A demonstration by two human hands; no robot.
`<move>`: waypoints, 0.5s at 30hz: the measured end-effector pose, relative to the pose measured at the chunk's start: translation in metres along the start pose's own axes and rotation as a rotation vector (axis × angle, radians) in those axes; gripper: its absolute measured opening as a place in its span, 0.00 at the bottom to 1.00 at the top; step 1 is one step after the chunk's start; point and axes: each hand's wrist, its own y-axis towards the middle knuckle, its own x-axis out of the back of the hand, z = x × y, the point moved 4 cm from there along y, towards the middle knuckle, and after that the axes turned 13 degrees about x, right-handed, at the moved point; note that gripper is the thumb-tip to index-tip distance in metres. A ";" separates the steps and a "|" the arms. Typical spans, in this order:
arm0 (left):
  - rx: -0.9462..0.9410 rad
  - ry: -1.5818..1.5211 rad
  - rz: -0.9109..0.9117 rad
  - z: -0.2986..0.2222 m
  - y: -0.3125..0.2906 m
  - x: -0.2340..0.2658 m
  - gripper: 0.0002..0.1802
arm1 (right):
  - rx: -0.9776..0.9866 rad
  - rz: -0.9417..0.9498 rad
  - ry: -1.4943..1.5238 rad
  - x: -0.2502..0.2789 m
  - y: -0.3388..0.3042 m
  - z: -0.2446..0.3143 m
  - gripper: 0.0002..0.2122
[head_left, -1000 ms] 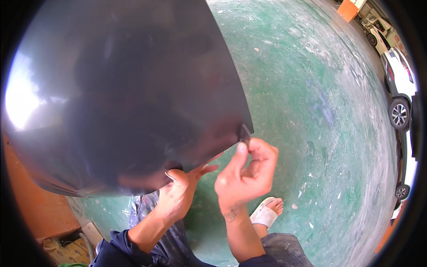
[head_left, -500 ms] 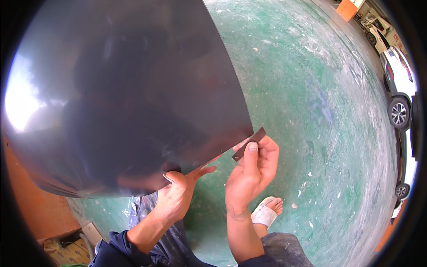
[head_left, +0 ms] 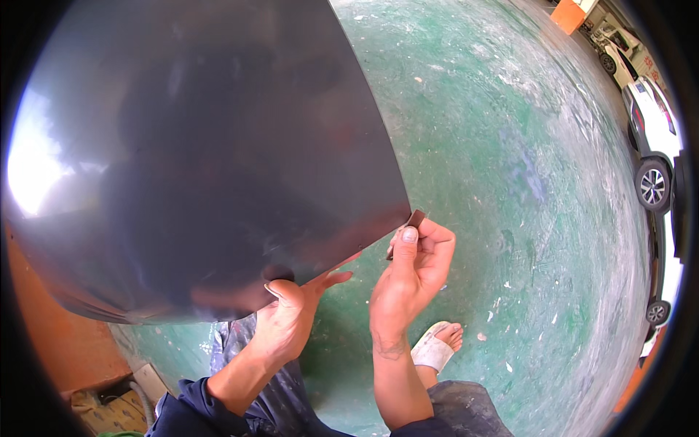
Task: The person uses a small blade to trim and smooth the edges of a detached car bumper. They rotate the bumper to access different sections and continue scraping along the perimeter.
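Note:
A large, curved, dark grey car body panel, glossy enough to mirror light, fills the upper left. My left hand grips its near edge, thumb on top and fingers partly hidden underneath. At the panel's right corner my right hand pinches a small dark brown strip, which looks like sandpaper, between thumb and fingers. The strip lies against the corner edge, bent, with its middle covered by the thumb.
Green, scuffed floor spreads to the right, with my sandalled foot on it. An orange block stands at lower left, beside a grey hose. White cars are parked along the far right.
My right hand has turned slightly and brought the strip left against the panel's corner, where the strip now bends. The left hand keeps its hold on the edge.

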 end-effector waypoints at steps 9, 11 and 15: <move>-0.004 -0.048 0.028 0.007 0.006 0.002 0.76 | 0.155 -0.007 -0.171 0.003 0.004 0.011 0.06; 0.015 -0.045 0.024 0.006 0.007 0.002 0.76 | 0.246 0.011 -0.299 0.002 0.005 0.014 0.06; 0.004 -0.045 0.019 0.007 0.007 0.002 0.76 | 0.276 0.064 -0.296 -0.005 -0.002 0.023 0.05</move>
